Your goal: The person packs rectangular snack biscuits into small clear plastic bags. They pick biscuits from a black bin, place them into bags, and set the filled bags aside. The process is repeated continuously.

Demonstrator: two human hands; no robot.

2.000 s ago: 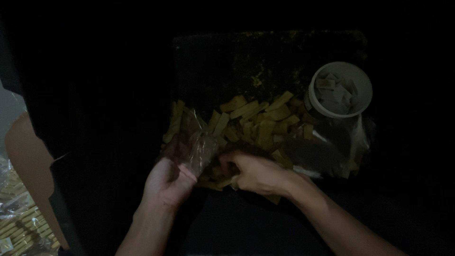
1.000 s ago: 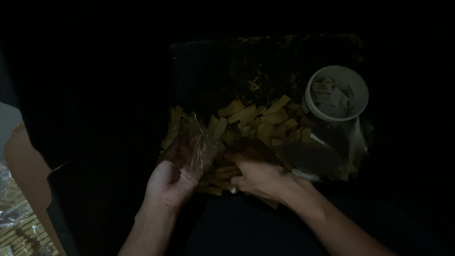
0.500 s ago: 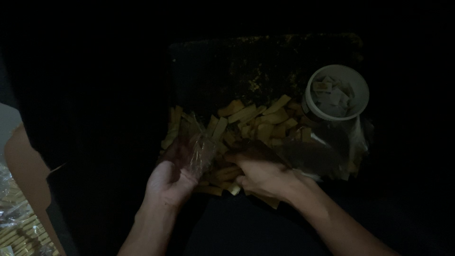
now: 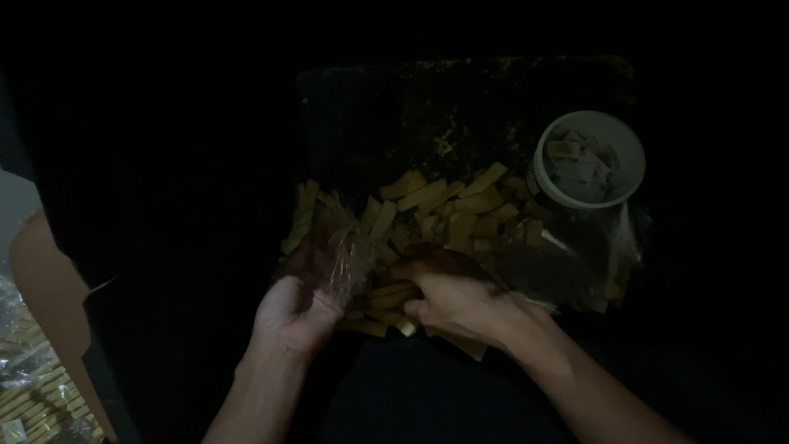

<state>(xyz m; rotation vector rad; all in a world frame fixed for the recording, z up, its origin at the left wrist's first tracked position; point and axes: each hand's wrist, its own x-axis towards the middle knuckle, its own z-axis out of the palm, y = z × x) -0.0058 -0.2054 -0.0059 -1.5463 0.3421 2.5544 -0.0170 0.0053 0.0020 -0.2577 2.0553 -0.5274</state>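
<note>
Clear crinkled plastic, a small transparent bag [image 4: 345,255], is pinched in the left hand [image 4: 296,311] at the near edge of the work area, fingers curled shut on its lower end with the mouth standing up and away. Just right of it, the right hand [image 4: 448,300] lies palm-down on the heap of tan rectangular sticks [image 4: 436,214], fingers bent together over a few of them; whether any is actually gripped cannot be told (lighting is very poor). Step in hand, by judgement: gathering sticks for bagging. The next move would call for a firm hold on a small bundle and a held-open bag mouth. Sticks spread leftward and rightward across the dark flat tray [image 4: 460,107]. Farther right stands a round white tub [image 4: 629,177] holding pale small pieces. At far left, near, more packed sticks under plastic wrap [image 4: 33,395].
</note>
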